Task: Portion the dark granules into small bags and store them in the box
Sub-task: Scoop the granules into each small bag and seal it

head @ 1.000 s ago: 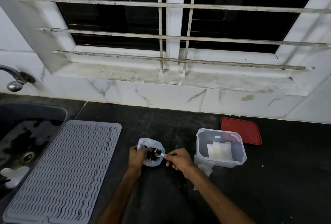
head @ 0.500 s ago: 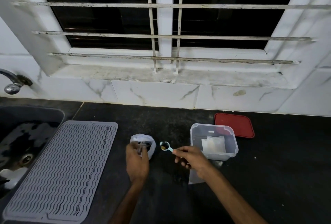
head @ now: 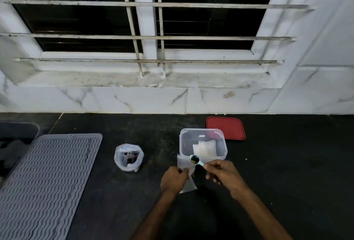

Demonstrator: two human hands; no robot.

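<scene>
A clear plastic bag of dark granules [head: 129, 159] stands open on the black counter, left of my hands. My right hand [head: 220, 170] pinches a small light-blue scoop [head: 195, 159] loaded with dark granules, held just above a small clear bag [head: 184, 165]. My left hand [head: 173, 180] grips that small bag near its left edge, in front of the clear plastic box [head: 203, 143]. The box is open and holds a white packet [head: 204, 149].
The box's red lid [head: 226, 127] lies flat behind it by the marble wall. A grey ribbed drying mat [head: 46, 180] covers the counter at the left, with the sink edge [head: 19, 128] beyond it. A barred window is above.
My left hand let go of the granule bag and moved right onto the small bag. My right hand carried the filled scoop right, from the granule bag to above the small bag.
</scene>
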